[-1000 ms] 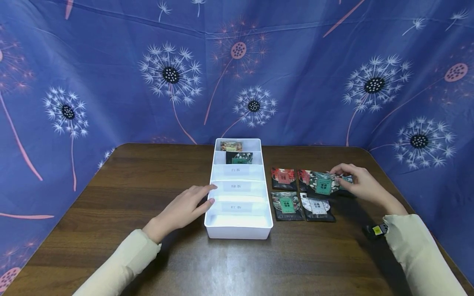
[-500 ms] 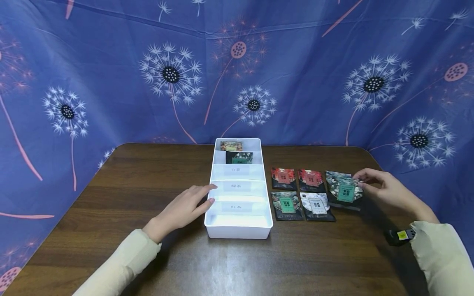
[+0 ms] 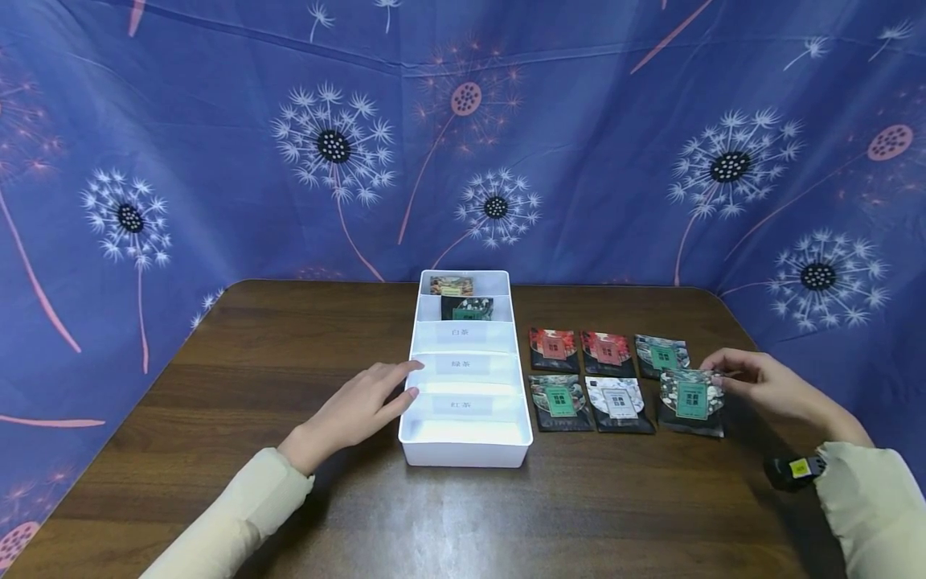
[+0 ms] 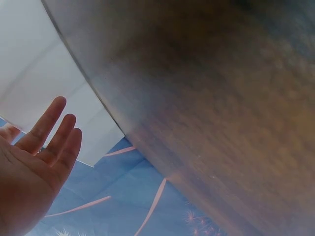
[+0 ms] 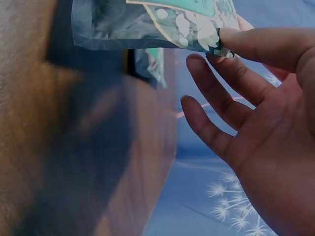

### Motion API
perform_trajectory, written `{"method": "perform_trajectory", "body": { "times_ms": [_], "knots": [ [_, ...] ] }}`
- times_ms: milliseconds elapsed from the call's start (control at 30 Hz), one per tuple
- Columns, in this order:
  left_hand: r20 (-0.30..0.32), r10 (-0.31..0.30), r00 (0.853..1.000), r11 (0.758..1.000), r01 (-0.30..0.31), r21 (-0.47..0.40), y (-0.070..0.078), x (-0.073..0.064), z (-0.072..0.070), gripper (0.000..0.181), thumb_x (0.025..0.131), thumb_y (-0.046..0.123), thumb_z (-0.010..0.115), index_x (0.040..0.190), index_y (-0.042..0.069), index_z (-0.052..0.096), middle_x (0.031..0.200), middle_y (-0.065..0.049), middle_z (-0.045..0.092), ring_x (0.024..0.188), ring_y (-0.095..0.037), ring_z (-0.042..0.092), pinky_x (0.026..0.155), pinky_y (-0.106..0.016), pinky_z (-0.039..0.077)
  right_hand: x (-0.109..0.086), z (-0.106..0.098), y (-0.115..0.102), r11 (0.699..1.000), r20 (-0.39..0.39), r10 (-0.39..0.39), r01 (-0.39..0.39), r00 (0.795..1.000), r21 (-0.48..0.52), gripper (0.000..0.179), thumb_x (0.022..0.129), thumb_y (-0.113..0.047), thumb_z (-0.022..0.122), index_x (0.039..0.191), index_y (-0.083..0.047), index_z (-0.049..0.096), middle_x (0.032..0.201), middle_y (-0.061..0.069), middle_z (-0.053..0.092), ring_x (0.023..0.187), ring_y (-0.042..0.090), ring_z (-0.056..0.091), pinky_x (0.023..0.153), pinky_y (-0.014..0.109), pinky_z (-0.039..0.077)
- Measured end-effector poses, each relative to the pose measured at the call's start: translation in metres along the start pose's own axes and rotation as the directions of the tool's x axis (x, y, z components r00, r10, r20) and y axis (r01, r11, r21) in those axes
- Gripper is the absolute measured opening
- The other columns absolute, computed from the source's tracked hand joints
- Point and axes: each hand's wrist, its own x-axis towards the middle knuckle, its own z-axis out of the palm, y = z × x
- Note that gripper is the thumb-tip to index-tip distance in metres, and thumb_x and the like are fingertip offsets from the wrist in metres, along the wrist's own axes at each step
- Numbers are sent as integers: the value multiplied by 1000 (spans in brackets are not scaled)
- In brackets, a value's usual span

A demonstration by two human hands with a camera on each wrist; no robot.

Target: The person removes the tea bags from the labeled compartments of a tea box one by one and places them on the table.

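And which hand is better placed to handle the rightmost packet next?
Right, most likely: the right hand pinches the rightmost packet by its edge, between thumb and finger. The left hand is at the left edge of the white tray, which lies between it and that packet.

I have a brown wood-grain table [image 3: 347,515] on my head feed, its far corners rounded. A white divided tray [image 3: 465,455] stands on it. To the tray's right I see a red packet [image 3: 553,349], a second red packet [image 3: 608,353] and a green-labelled packet [image 3: 662,354] in the far row; nearer, a second green-labelled packet [image 3: 560,403] and a white-labelled packet [image 3: 620,404].
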Motion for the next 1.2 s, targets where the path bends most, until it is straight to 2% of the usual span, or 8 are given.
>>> {"method": "perform_trajectory", "body": {
  "times_ms": [400,800,900,1133,1200],
  "knots": [
    [0,1,1000,1000,-1,1,1,0,-2,53,93,56,29,135,26,43,133,8,49,119,-15,49,98,-40,41,6,13,15,993,-28,-54,50,998,-102,21,80,10,59,93,-5,63,81,-1,64,73,-2,57,59,19,45],
    [4,-6,1000,1000,6,-1,2,0,-2,53,93,56,31,136,27,42,134,7,49,120,-16,49,99,-40,40,12,20,14,969,-39,48,-56,998,-239,13,79,-1,67,87,-10,64,79,1,65,71,-10,51,56,22,46],
    [3,-7,1000,1000,7,3,2,0,-2,52,94,56,31,136,27,42,134,6,49,119,-16,49,99,-40,41,13,20,14,964,-47,62,-72,997,-257,15,77,0,67,88,-10,64,81,1,65,72,-9,52,57,23,47],
    [2,-1,1000,1000,1,10,1,0,-1,52,94,56,30,136,27,42,134,8,48,120,-15,48,99,-40,39,12,19,11,961,-50,85,-95,995,-261,13,79,1,66,89,-7,65,83,4,66,70,5,58,58,22,48],
    [3,-1,1000,1000,1,9,1,0,-1,52,94,56,30,136,27,42,134,9,48,120,-15,48,99,-40,39,13,19,9,962,-61,81,-94,995,-257,12,78,2,66,88,-6,65,83,5,66,70,2,57,59,22,48]
  ]
}}
